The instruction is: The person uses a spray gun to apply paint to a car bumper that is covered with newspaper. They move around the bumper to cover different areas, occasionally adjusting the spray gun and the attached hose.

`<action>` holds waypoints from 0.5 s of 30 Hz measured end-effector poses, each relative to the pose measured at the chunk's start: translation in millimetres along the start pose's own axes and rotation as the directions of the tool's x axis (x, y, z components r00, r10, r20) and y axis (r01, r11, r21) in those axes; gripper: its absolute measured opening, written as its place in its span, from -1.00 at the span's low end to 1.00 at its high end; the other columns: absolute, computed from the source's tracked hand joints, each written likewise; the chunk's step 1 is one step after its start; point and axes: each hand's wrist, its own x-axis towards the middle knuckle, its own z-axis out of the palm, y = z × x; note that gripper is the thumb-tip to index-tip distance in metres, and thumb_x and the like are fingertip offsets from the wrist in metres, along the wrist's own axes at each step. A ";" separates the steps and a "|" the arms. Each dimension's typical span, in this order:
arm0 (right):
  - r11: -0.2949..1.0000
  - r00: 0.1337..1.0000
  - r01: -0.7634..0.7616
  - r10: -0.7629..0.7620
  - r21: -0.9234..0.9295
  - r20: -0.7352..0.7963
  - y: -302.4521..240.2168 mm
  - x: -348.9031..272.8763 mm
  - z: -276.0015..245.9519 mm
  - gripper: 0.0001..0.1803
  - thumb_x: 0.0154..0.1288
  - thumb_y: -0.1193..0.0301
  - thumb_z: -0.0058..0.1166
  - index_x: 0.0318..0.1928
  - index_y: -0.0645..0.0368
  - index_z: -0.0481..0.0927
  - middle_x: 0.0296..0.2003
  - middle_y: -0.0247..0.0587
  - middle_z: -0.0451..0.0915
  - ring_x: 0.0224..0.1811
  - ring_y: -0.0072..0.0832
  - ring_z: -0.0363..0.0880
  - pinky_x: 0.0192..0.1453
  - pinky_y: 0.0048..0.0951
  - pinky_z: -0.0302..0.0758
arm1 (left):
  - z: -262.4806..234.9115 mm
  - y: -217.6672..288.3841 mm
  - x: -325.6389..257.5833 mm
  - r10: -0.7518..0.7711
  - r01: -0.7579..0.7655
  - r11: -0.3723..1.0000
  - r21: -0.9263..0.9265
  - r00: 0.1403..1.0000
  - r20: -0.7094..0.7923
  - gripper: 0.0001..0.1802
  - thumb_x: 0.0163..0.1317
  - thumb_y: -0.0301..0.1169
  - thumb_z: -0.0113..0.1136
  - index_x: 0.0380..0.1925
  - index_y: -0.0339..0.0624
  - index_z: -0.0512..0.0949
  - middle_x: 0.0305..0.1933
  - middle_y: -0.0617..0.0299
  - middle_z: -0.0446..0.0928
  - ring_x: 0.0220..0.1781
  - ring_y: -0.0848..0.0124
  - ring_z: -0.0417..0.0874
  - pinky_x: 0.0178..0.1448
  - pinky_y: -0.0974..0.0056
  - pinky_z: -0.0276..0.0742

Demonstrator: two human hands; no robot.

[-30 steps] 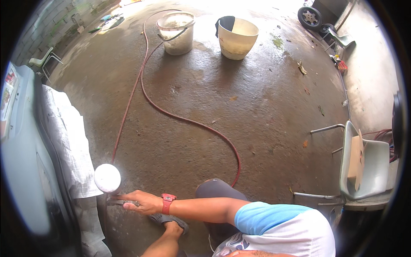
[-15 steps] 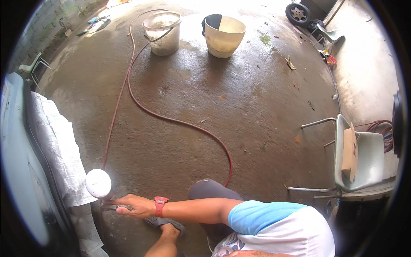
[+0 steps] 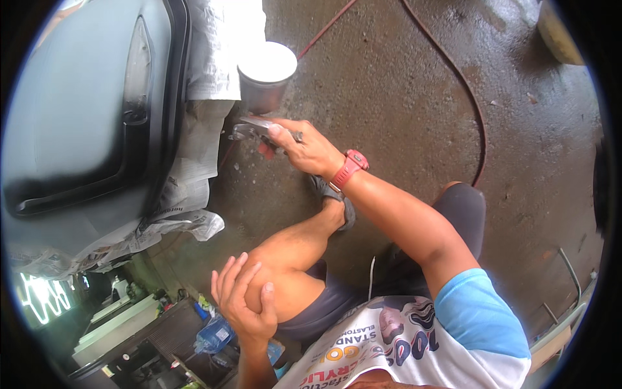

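Right hand [image 3: 310, 150] is out at full stretch, fingers wrapped tight round the handle of the spray gun [image 3: 262, 129], red watch [image 3: 350, 168] on the wrist. The gun sits up at about eleven o'clock from the crouching person, its metal cup [image 3: 264, 81] with the white lid standing upright on top, nozzle pointing at nine o'clock toward the grey car panel [image 3: 84, 123]. Masking paper [image 3: 210, 71] hangs down the panel's edge, just beside the cup, and crumples onto the wet concrete floor [image 3: 402, 91] below. Left hand [image 3: 245, 298] is down at six o'clock, fingers spread and cupped over the bent left knee, holding nothing. A red hose [image 3: 470, 110] curves across the floor at one o'clock, well apart from the gun. Whether a finger is on the trigger, hard to say from here; the knuckles hide it.
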 end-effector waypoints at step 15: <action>0.978 0.959 0.196 -0.176 0.076 -0.221 4.9 83.9 -31.0 -0.32 0.70 -0.18 -0.01 -0.08 0.22 0.80 -0.44 -0.29 0.72 -0.37 -0.53 0.71 -0.14 -0.37 0.66 | -7.8 6.2 -1.0 -0.051 0.043 0.997 0.064 0.991 0.122 -0.50 0.39 -0.10 0.17 0.06 -0.27 0.77 0.31 -0.11 0.72 0.48 -0.12 0.61 0.74 -0.29 0.04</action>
